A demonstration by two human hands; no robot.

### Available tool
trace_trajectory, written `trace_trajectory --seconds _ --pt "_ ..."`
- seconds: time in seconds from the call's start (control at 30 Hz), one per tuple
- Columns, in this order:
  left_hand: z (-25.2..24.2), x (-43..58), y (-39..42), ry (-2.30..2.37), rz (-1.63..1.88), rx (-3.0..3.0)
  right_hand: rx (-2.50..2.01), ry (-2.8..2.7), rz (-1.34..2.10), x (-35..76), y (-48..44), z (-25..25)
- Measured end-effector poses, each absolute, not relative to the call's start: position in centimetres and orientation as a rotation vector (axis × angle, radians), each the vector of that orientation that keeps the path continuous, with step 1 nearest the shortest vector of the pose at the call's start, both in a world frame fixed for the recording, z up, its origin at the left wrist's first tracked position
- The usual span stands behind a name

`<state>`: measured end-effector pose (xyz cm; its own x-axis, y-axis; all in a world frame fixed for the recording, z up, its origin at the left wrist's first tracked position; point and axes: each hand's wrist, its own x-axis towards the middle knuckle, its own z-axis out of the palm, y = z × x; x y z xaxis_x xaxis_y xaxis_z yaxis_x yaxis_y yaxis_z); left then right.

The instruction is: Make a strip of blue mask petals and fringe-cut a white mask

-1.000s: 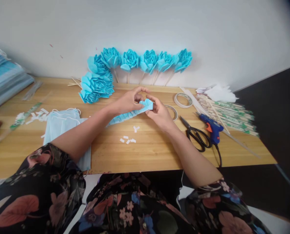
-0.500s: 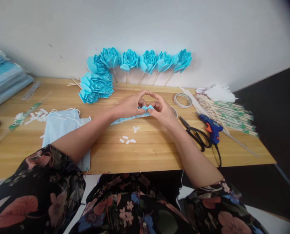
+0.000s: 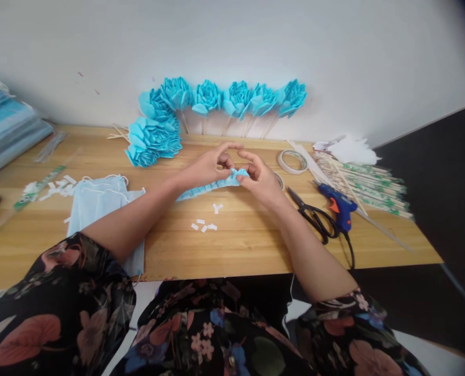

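Pleated blue strip (image 3: 212,186), pinched at frame centre by the fingers (image 3: 251,156) of the left hand (image 3: 204,167) and right hand (image 3: 265,184), may unfold if either pinch loosens.

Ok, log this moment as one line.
left hand: holds pleated blue strip | right hand: holds its end | nearby: white scraps, scissors, glue gun

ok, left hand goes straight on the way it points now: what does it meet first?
Probably the right hand, which faces the left hand; both pinch the pleated blue strip. Depth between their raised fingertips is hard to judge.
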<state>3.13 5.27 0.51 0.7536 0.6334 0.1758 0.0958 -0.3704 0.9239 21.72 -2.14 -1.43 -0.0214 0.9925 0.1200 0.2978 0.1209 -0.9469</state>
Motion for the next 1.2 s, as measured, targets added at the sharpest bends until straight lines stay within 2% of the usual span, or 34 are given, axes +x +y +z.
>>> trace_trajectory --seconds 0.3,0.43,0.57,0.73,0.97,1.2 --pt "0.8 3.1 5.1 0.547 0.646 1.847 -1.273 -1.417 1.008 22.3 -2.0 -1.0" --pt "3.0 2.5 6.5 0.61 0.846 1.829 -1.295 -1.375 0.94 22.6 -1.5 -2.0" --pt "6.6 1.4 7.9 0.782 0.88 1.939 -1.402 -1.454 0.794 23.1 -1.1 -2.8" --pt "8.9 -1.4 6.5 0.839 0.738 2.114 -1.623 -1.605 0.483 23.3 -1.5 -2.4" --pt "7.2 -8.3 1.5 1.029 0.566 2.278 -1.556 -1.731 0.168 23.6 -1.9 -1.7" --pt "2.2 -12.3 -1.5 1.243 0.484 2.395 -1.536 -1.779 0.26 23.9 -1.8 -1.6"
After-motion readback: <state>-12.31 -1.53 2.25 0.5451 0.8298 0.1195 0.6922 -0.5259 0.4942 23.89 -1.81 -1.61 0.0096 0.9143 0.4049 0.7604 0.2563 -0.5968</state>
